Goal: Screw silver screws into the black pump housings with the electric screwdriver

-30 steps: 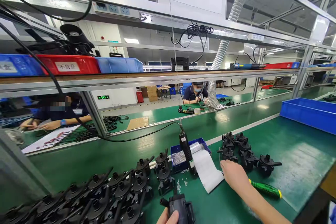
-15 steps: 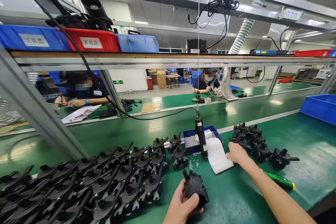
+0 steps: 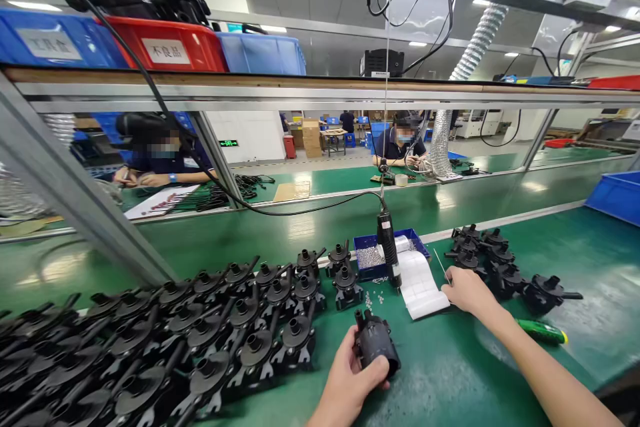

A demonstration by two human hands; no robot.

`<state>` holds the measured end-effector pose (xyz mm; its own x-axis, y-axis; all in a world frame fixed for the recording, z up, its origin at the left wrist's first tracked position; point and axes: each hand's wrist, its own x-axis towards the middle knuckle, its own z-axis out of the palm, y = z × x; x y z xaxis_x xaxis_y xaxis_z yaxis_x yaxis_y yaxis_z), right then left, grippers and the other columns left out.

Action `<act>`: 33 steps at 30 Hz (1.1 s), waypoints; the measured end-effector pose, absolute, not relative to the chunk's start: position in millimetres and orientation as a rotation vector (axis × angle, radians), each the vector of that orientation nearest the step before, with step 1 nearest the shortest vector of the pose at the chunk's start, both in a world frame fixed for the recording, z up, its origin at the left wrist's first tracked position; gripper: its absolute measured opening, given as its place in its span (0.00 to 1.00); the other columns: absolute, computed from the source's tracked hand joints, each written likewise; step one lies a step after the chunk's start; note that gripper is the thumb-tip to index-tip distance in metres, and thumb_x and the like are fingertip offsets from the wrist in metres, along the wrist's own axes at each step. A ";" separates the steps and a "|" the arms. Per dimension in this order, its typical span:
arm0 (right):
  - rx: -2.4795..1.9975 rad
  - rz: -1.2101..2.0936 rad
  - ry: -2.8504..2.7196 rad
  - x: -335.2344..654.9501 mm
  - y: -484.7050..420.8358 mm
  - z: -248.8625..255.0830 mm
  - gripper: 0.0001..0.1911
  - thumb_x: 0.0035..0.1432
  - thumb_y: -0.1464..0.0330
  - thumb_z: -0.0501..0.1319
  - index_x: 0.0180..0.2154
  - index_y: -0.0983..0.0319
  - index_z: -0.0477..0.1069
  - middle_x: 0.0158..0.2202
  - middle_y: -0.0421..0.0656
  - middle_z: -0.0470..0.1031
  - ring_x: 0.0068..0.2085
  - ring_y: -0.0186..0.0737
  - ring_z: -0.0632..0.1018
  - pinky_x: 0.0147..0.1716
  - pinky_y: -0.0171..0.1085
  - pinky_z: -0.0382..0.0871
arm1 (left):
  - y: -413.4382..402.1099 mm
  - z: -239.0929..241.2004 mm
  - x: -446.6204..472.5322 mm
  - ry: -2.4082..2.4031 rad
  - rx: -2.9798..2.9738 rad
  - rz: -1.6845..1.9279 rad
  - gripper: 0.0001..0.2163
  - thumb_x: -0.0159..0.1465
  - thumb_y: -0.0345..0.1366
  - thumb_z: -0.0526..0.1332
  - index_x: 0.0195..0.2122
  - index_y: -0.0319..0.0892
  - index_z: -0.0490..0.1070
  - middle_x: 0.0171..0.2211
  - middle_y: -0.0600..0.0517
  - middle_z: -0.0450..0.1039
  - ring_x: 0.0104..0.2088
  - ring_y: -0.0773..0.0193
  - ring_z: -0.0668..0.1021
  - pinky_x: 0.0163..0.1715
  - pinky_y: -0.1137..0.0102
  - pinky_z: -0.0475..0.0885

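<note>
1. Near the front edge of the green bench [image 3: 450, 373], the left hand [image 3: 345, 383] is wrapped around a black pump body [image 3: 376, 349], fingers closed on its lower side, its ports pointing up and away.
2. Half a second back that part sat lower and more toward the left in view; it is now raised slightly and stands just near of the loose screws [image 3: 374, 299].
3. Right of it, the right hand [image 3: 467, 290] lies palm down with fingers loosely bent, touching the near right corner of the white label strip [image 3: 419, 283]; I cannot tell whether it pinches anything. It has slid a little farther from the green-handled screwdriver [image 3: 543, 331] than before.
4. Just beyond, a hanging electric screwdriver [image 3: 388, 255] dangles in front of the small blue screw tray [image 3: 370, 257].
5. Black pump parts [image 3: 200, 333] crowd the left; a smaller group [image 3: 493, 263] sits far right.
6. On the shelf, a red bin [image 3: 165, 47] carries a white label reading 不良品; the blue bin's [image 3: 45, 43] label is too blurred to read.
</note>
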<state>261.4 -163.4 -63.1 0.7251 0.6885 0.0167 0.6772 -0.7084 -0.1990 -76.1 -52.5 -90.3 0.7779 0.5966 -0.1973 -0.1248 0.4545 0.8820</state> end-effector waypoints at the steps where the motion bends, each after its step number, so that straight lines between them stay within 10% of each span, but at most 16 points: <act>1: -2.687 0.039 -1.096 260.8 -166.7 -63.2 0.05 0.70 0.68 0.66 0.39 0.62 0.74 0.33 0.40 0.77 0.36 0.43 0.80 0.40 0.41 0.73 | -52.9 -90.7 -76.1 0.529 1.009 0.476 0.46 0.51 0.57 0.82 0.65 0.42 0.69 0.51 0.40 0.77 0.44 0.54 0.79 0.36 0.66 0.81; 9: -2.270 -0.457 -1.028 242.9 -194.3 -48.5 0.13 0.74 0.60 0.53 0.44 0.58 0.72 0.40 0.47 0.81 0.34 0.47 0.81 0.32 0.41 0.70 | -51.5 -83.1 -80.2 0.338 0.882 0.431 0.40 0.54 0.52 0.81 0.63 0.40 0.72 0.49 0.40 0.78 0.40 0.57 0.78 0.33 0.67 0.76; 14: -1.974 -0.752 -1.094 217.6 -216.7 -25.3 0.18 0.78 0.57 0.52 0.42 0.59 0.75 0.46 0.52 0.79 0.50 0.54 0.82 0.53 0.48 0.75 | -47.3 -74.5 -84.6 0.192 0.722 0.365 0.32 0.54 0.48 0.79 0.58 0.43 0.79 0.56 0.40 0.78 0.45 0.53 0.80 0.35 0.67 0.75; 20: -1.925 -0.298 -1.518 160.9 -231.9 -22.8 0.12 0.80 0.64 0.57 0.54 0.58 0.79 0.49 0.48 0.87 0.47 0.48 0.88 0.48 0.39 0.80 | -44.6 -74.7 -86.4 0.166 0.702 0.381 0.30 0.56 0.47 0.77 0.58 0.42 0.79 0.57 0.40 0.77 0.45 0.54 0.79 0.35 0.68 0.74; 24: -2.066 0.163 -1.764 132.6 -217.9 -29.4 0.15 0.80 0.66 0.56 0.44 0.54 0.82 0.39 0.42 0.87 0.38 0.48 0.87 0.37 0.39 0.76 | -44.2 -76.9 -86.1 0.200 0.759 0.389 0.31 0.58 0.48 0.76 0.60 0.43 0.76 0.52 0.40 0.78 0.42 0.56 0.78 0.36 0.66 0.74; 33: -2.128 0.211 -1.677 124.1 -208.7 -37.0 0.16 0.77 0.65 0.57 0.42 0.53 0.83 0.35 0.42 0.86 0.35 0.49 0.86 0.33 0.37 0.75 | -50.2 -75.9 -82.9 0.298 0.855 0.436 0.37 0.55 0.52 0.79 0.62 0.41 0.73 0.45 0.43 0.77 0.38 0.58 0.77 0.34 0.67 0.73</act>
